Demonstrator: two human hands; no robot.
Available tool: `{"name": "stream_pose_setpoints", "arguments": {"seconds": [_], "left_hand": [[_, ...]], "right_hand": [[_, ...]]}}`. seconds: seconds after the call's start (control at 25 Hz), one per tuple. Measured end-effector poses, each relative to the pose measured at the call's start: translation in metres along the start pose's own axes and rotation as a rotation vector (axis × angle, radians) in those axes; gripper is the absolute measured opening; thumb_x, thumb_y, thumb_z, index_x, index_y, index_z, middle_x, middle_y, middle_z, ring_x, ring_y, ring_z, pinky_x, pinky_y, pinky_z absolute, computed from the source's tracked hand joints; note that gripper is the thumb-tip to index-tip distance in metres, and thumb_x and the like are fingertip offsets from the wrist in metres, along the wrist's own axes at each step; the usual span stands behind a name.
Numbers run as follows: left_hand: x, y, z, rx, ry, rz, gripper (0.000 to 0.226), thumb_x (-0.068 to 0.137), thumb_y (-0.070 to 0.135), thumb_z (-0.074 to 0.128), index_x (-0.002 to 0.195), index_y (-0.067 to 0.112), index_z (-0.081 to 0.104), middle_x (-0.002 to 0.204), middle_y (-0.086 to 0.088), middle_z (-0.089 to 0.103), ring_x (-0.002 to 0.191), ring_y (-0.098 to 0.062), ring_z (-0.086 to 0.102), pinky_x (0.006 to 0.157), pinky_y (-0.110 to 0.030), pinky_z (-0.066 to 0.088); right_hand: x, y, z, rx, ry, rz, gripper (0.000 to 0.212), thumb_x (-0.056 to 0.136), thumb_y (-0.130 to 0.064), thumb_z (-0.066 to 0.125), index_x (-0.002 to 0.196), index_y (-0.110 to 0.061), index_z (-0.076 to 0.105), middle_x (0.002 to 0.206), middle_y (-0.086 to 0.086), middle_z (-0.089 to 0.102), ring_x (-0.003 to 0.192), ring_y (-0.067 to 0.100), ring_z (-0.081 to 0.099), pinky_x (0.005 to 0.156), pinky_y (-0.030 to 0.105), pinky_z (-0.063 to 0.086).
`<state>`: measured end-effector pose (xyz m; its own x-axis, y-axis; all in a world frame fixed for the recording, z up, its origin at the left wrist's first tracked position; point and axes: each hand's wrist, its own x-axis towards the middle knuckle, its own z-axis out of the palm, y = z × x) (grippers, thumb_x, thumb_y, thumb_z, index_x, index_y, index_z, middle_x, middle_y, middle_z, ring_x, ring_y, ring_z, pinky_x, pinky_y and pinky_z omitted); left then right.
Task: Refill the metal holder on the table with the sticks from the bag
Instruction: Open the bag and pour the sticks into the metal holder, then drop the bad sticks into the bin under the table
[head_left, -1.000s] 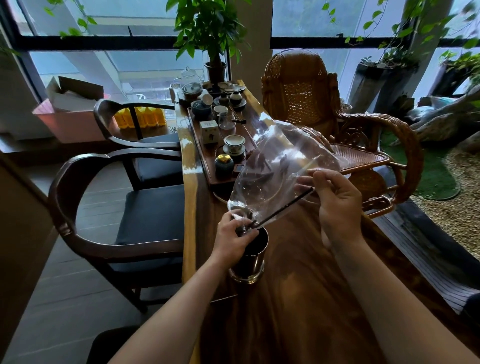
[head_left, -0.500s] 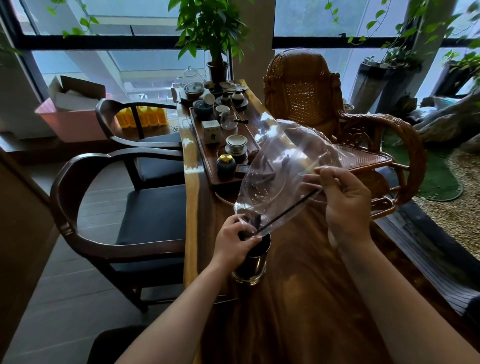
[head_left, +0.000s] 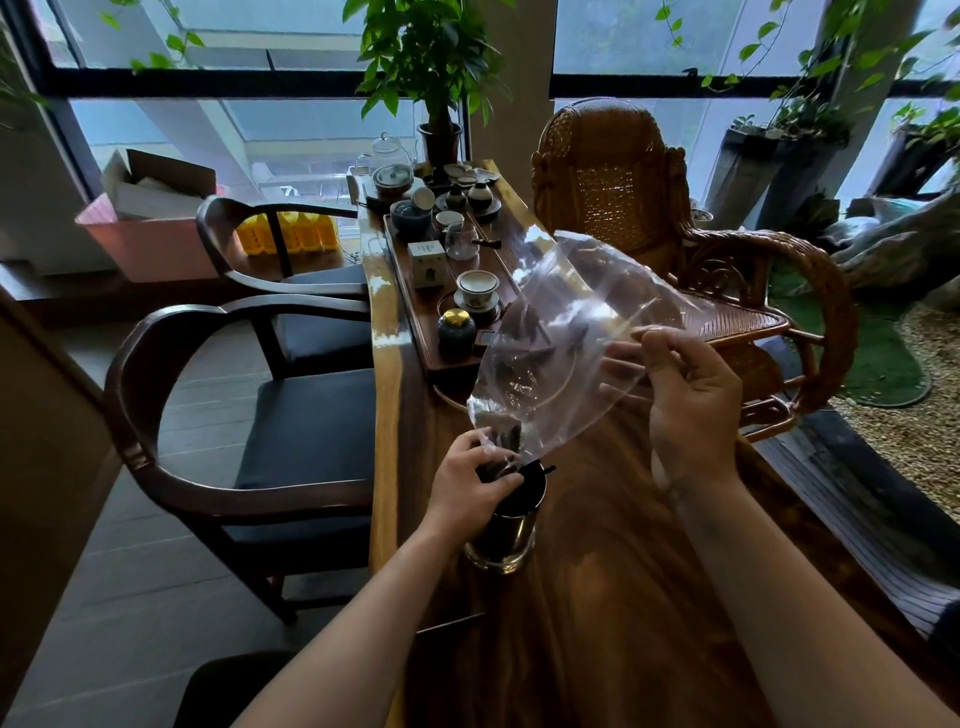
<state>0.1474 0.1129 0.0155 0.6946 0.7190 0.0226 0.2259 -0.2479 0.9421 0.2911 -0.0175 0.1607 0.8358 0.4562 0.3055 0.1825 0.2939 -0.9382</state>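
Pouring step: your left hand (head_left: 475, 480) is pinching the bag (head_left: 576, 343) mouth over the metal holder (head_left: 506, 525), your right hand (head_left: 691, 400) is gripping its raised end; next, shake the sticks (head_left: 537, 469) down.

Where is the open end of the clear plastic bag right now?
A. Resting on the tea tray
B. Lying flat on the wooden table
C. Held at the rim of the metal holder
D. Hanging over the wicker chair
C: the left hand pinches the lower end of the clear plastic bag against the rim of the cylindrical metal holder, while the right hand lifts the bag's other end.
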Motion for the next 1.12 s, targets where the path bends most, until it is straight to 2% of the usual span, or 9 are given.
{"name": "stream_pose_setpoints", "arguments": {"seconds": [0.24, 0.44, 0.52, 0.6, 0.68, 0.8, 0.88, 1.0, 1.12], "left_hand": [[0.000, -0.008, -0.001, -0.001, 0.066, -0.049, 0.013, 0.081, 0.021, 0.083, 0.094, 0.024, 0.081, 0.142, 0.006, 0.056, 0.135, -0.015, 0.047, 0.111, -0.049, 0.046], [-0.005, -0.003, 0.001, 0.042, 0.076, -0.021, 0.038, 0.080, 0.025, 0.083, 0.115, 0.030, 0.070, 0.137, 0.009, 0.054, 0.128, -0.012, 0.050, 0.107, -0.046, 0.049], [-0.007, -0.004, 0.000, 0.002, 0.086, -0.014, 0.052, 0.081, 0.024, 0.080, 0.130, 0.029, 0.060, 0.135, 0.009, 0.054, 0.126, -0.013, 0.053, 0.105, -0.044, 0.051], [-0.011, -0.005, -0.002, -0.062, 0.103, -0.059, 0.061, 0.084, 0.023, 0.076, 0.139, 0.031, 0.052, 0.140, 0.007, 0.053, 0.130, -0.015, 0.050, 0.105, -0.042, 0.049], [-0.015, -0.007, -0.003, -0.097, 0.117, -0.100, 0.066, 0.085, 0.019, 0.074, 0.143, 0.032, 0.046, 0.144, 0.003, 0.051, 0.132, -0.015, 0.047, 0.106, -0.041, 0.045], [-0.022, -0.011, -0.008, -0.123, 0.125, -0.128, 0.070, 0.086, 0.011, 0.072, 0.147, 0.026, 0.042, 0.145, -0.001, 0.050, 0.133, -0.016, 0.047, 0.107, -0.041, 0.045], [-0.029, -0.015, -0.012, -0.109, 0.165, -0.138, 0.067, 0.086, 0.008, 0.072, 0.146, 0.022, 0.045, 0.140, -0.001, 0.053, 0.128, -0.016, 0.050, 0.104, -0.040, 0.048], [-0.052, -0.026, -0.017, -0.015, 0.280, -0.141, 0.051, 0.086, 0.011, 0.073, 0.131, 0.024, 0.056, 0.121, 0.002, 0.059, 0.112, -0.016, 0.059, 0.088, -0.032, 0.055], [-0.087, -0.055, -0.018, 0.226, 0.238, -0.132, 0.034, 0.084, 0.018, 0.076, 0.115, 0.024, 0.064, 0.108, 0.008, 0.059, 0.102, -0.015, 0.062, 0.081, -0.029, 0.056]], "right_hand": [[0.014, -0.006, -0.016, 0.094, 0.094, 0.024, 0.014, 0.100, -0.027, 0.060, 0.097, -0.021, 0.071, 0.098, 0.009, 0.078, 0.090, 0.030, 0.077, 0.069, 0.040, 0.063], [0.009, 0.009, -0.029, 0.151, 0.297, 0.109, 0.020, 0.099, -0.022, 0.059, 0.086, -0.027, 0.073, 0.094, 0.000, 0.079, 0.089, 0.020, 0.077, 0.070, 0.035, 0.063], [0.006, 0.019, -0.037, 0.194, 0.457, 0.214, 0.022, 0.099, -0.022, 0.060, 0.082, -0.030, 0.072, 0.102, 0.000, 0.076, 0.100, 0.021, 0.074, 0.081, 0.044, 0.062], [0.004, 0.029, -0.045, 0.277, 0.581, 0.347, 0.018, 0.100, -0.023, 0.058, 0.089, -0.029, 0.070, 0.113, 0.005, 0.072, 0.109, 0.027, 0.070, 0.090, 0.052, 0.058], [0.003, 0.038, -0.054, 0.400, 0.662, 0.454, 0.014, 0.101, -0.022, 0.056, 0.105, -0.025, 0.069, 0.120, 0.008, 0.071, 0.112, 0.030, 0.069, 0.093, 0.052, 0.057], [0.002, 0.051, -0.067, 0.531, 0.685, 0.571, 0.027, 0.105, -0.023, 0.048, 0.128, -0.018, 0.061, 0.108, 0.008, 0.072, 0.098, 0.026, 0.074, 0.079, 0.044, 0.063], [-0.005, 0.065, -0.072, 0.596, 0.693, 0.649, 0.025, 0.106, -0.026, 0.044, 0.123, -0.016, 0.058, 0.092, 0.005, 0.070, 0.079, 0.021, 0.075, 0.078, 0.041, 0.063], [-0.017, 0.090, -0.081, 0.658, 0.740, 0.764, 0.023, 0.107, -0.030, 0.041, 0.104, -0.017, 0.059, 0.090, 0.003, 0.066, 0.081, 0.018, 0.068, 0.100, 0.042, 0.054], [-0.030, 0.114, -0.090, 0.725, 0.820, 0.822, 0.030, 0.108, -0.031, 0.037, 0.088, -0.019, 0.056, 0.087, 0.000, 0.064, 0.081, 0.016, 0.066, 0.104, 0.040, 0.051]]}}
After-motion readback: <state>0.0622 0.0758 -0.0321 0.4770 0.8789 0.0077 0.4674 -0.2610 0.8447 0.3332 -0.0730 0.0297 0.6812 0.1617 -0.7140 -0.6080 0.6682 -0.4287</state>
